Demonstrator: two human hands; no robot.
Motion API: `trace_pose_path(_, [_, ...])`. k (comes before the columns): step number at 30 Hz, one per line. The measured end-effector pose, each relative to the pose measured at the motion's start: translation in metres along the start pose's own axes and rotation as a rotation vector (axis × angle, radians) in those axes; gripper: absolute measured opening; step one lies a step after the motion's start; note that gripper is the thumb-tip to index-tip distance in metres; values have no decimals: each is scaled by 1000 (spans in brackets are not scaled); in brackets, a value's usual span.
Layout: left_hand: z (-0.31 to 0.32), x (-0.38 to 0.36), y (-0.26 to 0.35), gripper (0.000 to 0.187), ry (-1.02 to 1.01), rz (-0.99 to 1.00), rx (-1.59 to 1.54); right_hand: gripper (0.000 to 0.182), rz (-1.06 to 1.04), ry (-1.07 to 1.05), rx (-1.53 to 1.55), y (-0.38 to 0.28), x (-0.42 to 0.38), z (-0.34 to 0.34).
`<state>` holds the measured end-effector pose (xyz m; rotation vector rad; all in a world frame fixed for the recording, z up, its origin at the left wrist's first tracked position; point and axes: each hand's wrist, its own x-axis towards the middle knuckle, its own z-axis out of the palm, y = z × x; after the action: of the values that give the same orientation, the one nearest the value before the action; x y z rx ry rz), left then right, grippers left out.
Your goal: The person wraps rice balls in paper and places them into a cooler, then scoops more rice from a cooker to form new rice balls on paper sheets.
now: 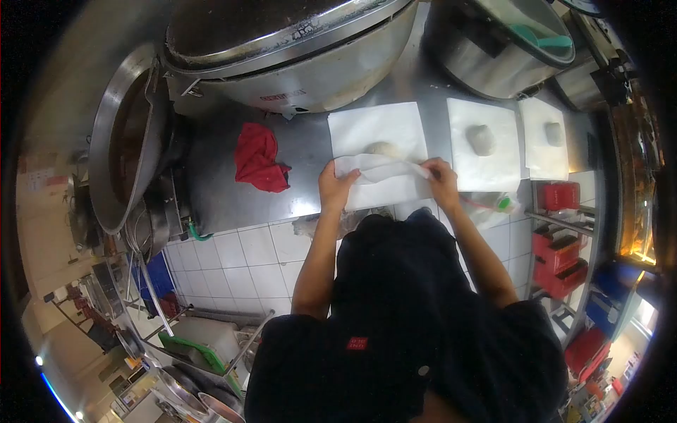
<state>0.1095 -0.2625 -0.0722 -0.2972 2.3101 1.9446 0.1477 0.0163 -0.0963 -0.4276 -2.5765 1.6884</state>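
A pale rounded lump (384, 149) lies on a square of white paper (375, 121) on the metal counter, its near side covered by the raised front edge of a sheet. My left hand (336, 186) pinches that folded edge (381, 171) at its left end, thumb on top. At the opposite end my right hand (442, 181) has the paper's corner between thumb and fingers. Two more white sheets lie to the right, one with a pale lump (482, 140) in its middle, the farther one with a smaller-looking lump (554, 134).
A crumpled red cloth (259, 159) rests on the counter (211, 166) to the left. Behind stands a large rice cooker (310, 88); a deep metal pot (469, 53) holds a teal utensil (553, 41). A wide wok (106, 162) is far left, and red bins (557, 261) stand lower right.
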Motion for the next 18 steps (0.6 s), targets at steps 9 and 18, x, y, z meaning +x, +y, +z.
trace_pose_path(9, [-25, 2, 9, 27, -312, -138, -33, 42, -107, -378, -81, -57, 15, -30])
trace_pose_path(18, [-25, 2, 23, 20, -270, -59, 212, 37, -427, -517, -732, -79, 25, -10])
